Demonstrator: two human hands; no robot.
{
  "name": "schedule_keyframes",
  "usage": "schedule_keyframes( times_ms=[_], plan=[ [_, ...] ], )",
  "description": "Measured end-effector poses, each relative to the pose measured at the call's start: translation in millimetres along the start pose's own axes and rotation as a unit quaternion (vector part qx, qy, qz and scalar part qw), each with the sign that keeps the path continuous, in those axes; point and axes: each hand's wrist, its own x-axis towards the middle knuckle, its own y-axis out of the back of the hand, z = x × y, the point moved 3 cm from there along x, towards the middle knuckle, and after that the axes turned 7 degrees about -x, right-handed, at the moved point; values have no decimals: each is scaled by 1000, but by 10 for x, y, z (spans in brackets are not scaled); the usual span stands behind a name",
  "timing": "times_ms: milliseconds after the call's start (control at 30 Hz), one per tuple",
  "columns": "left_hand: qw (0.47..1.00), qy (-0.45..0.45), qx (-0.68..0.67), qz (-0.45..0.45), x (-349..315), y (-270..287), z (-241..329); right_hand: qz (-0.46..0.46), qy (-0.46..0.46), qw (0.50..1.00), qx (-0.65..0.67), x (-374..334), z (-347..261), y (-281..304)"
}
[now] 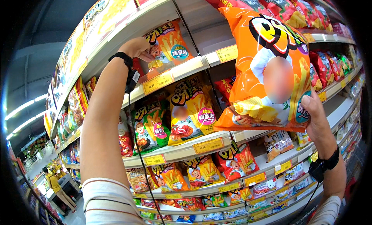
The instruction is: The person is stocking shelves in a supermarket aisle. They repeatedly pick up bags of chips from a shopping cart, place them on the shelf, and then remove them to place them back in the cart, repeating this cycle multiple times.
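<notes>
My right hand (314,110) grips the lower right edge of a large orange snack bag (248,77), its thumb on the front. The bag is held upright, close in front of the shelves, and hides part of them. My left hand (136,49) reaches up to a high shelf, its fingers partly stretched out at the left edge of another orange snack bag (170,44). That bag stands upright on the shelf; whether the fingers press on it is hard to tell. A red package shows just under the left hand.
Below stand a green snack bag (152,128) and a yellow snack bag (192,112). Yellow price tags (158,81) line the shelf edges. Red bags (279,8) fill the upper right shelf. A black cable (133,128) hangs from my left wrist. A person (60,186) stands far left.
</notes>
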Motion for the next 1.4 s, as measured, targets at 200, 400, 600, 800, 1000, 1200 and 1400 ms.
schedule_keyframes(
  times_ms=[200,400,600,800,1000,1200,1400],
  plan=[
    [999,17,23,-17,200,-61,7,-22,-13,1000,-9,-10,14,18],
    [998,29,40,-29,247,-56,0,-30,5,999,-23,-5,-8,8],
    [992,36,77,-89,209,-132,0,-25,9,999,-32,-62,-48,-5],
    [995,23,50,-83,142,14,-89,-25,10,999,-30,-87,-94,-41],
    [994,-75,48,-58,-230,161,118,-7,49,996,-68,74,-278,-114],
    [968,-248,14,-33,-966,114,159,16,194,964,-184,582,-576,-390],
    [920,-390,-41,5,-1391,-67,120,27,380,892,-244,1069,-856,-879]
  ],
)
